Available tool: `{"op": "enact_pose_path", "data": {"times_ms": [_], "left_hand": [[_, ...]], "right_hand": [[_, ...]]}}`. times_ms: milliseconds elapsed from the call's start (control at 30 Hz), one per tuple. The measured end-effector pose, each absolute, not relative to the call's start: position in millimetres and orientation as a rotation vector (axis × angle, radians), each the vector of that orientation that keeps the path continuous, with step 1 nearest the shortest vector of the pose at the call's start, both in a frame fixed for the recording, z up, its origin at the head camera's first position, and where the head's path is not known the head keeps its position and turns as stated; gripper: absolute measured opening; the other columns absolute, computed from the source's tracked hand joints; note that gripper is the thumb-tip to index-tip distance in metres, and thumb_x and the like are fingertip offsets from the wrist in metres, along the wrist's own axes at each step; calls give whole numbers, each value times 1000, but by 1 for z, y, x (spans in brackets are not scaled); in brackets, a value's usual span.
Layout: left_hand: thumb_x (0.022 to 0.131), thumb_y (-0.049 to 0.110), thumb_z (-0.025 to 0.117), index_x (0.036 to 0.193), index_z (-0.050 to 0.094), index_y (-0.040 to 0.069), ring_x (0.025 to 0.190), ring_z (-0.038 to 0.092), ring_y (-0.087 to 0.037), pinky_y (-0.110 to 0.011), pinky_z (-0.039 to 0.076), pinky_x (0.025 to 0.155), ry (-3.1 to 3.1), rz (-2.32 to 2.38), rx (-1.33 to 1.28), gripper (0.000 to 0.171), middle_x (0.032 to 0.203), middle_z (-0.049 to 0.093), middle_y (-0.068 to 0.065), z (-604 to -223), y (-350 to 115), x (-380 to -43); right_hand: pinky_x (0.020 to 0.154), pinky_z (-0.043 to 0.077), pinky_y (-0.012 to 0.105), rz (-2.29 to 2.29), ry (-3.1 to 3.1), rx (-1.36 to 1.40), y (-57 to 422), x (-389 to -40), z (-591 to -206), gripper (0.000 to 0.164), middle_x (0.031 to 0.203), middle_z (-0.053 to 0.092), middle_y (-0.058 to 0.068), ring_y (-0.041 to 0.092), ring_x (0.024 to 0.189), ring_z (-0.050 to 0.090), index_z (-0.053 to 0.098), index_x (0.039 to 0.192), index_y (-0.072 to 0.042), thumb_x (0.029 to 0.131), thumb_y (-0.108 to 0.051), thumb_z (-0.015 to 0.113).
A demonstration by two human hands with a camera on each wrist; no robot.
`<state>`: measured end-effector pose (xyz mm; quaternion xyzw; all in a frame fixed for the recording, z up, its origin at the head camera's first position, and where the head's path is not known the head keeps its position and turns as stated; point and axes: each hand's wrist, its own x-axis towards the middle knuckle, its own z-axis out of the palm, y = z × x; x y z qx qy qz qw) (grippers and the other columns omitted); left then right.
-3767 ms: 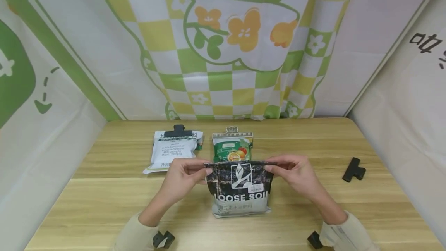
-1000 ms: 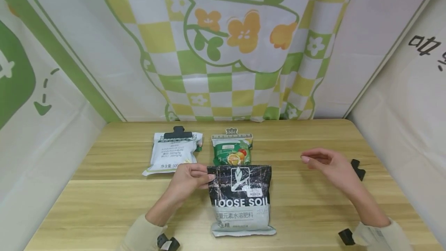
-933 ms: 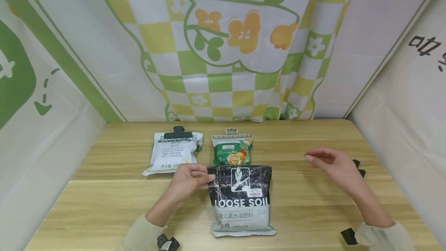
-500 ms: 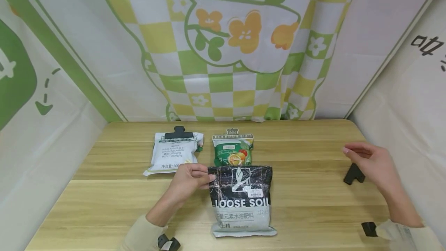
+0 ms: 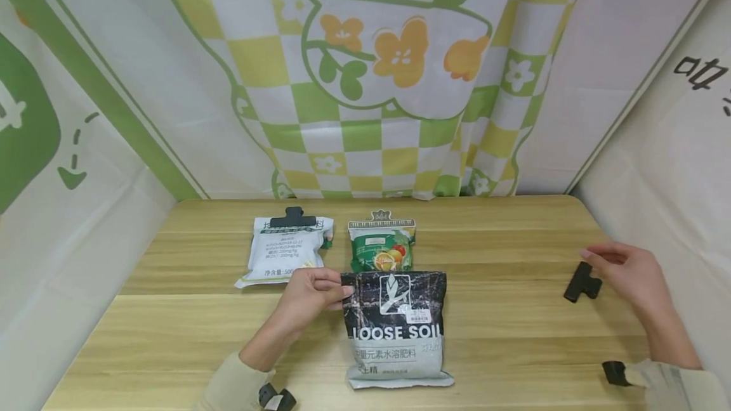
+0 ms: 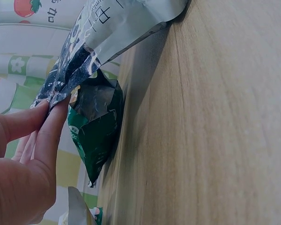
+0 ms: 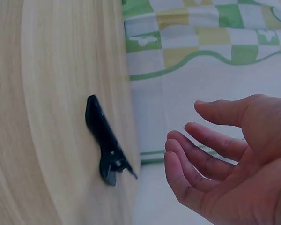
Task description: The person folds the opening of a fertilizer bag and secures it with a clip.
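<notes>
A black and grey bag of soil fertilizer (image 5: 396,335), lettered LOOSE SOIL, stands on the table in front of me. My left hand (image 5: 308,297) pinches its upper left corner between thumb and fingers; the left wrist view shows the thumb (image 6: 25,123) pressed on the film. Over at the right, my right hand (image 5: 631,278) is beside a black bag clip (image 5: 582,282) lying on the table. Its fingers are loosely bent with nothing in them. The right wrist view shows a gap between that hand (image 7: 234,154) and the clip (image 7: 105,140).
Behind the soil bag lies a green packet (image 5: 379,249) with fruit pictures, topped by a patterned clip (image 5: 381,221). To its left is a white bag (image 5: 285,252) with a black clip (image 5: 293,217). Fabric curtains (image 5: 371,81) enclose the wooden table (image 5: 502,347).
My right hand has let go of the bag's upper right corner and moved right to the black clip. The left hand still pinches its corner; the bag's front now faces up more fully.
</notes>
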<state>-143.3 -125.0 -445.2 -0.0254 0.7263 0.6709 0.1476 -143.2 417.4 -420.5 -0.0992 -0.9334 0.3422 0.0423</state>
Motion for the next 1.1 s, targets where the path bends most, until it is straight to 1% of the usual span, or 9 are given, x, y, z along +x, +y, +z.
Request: {"op": "enact_pose_path", "data": {"times_ms": [67,200,300,467,633,700,767,867,1100], "left_hand": [[89,-1,78,105,68,-8,82,79,-15,-34,68,80,2092,1925,-80,20,97,82,-17,-446,-125,-143],[88,-1,78,105,67,-7,82,78,-15,-33,68,80,2094,1916,-103,21,95,82,-14,-447,-126,-142],[88,-2,79,106,67,-8,82,78,-14,-32,68,80,2091,1915,-102,22,95,81,-13,-447,-126,-141],[89,-1,78,106,68,-7,82,79,-14,-32,68,80,2105,1908,-103,20,97,82,-16,-444,-127,-142],[90,0,77,106,68,-8,82,78,-12,-31,68,80,2109,1909,-72,19,98,82,-17,-442,-127,-144],[90,-1,76,105,68,-8,82,78,-11,-31,68,79,2103,1911,-67,19,98,82,-16,-441,-127,-144],[90,-1,76,106,68,-8,82,78,-12,-31,68,79,2096,1912,-68,19,98,82,-16,-441,-127,-144],[90,-1,76,105,68,-8,82,79,-13,-32,68,80,2090,1912,-79,19,97,82,-16,-442,-126,-143],[89,-1,77,105,68,-7,83,79,-13,-32,68,80,2089,1908,-100,19,97,82,-15,-444,-124,-143]], "right_hand": [[62,50,13,1056,-2866,-310,421,-143,-423,56,91,74,-17,-14,73,58,65,132,9,105,-40,64],[63,49,14,1060,-2913,-337,429,-144,-432,58,100,79,8,-12,75,56,63,131,12,104,-39,65],[65,51,19,1043,-2999,-367,436,-145,-437,65,118,71,33,7,84,67,58,133,16,104,-42,64],[73,52,26,1033,-3167,-372,444,-148,-441,80,134,56,44,46,109,65,48,139,20,103,-51,61],[80,57,40,975,-3228,-421,445,-149,-438,89,135,55,45,53,113,61,49,137,22,100,-57,64],[77,55,40,954,-3251,-469,445,-149,-436,84,111,62,41,45,99,63,59,120,19,97,-62,66],[71,51,35,919,-3270,-499,445,-149,-435,72,88,62,25,33,85,60,66,98,7,95,-64,67],[64,40,29,885,-3277,-526,445,-149,-435,57,71,45,-2,18,74,47,57,71,-14,94,-65,68],[63,37,26,889,-3286,-519,444,-149,-439,60,57,40,-8,16,63,45,42,55,-24,94,-62,69]]}}
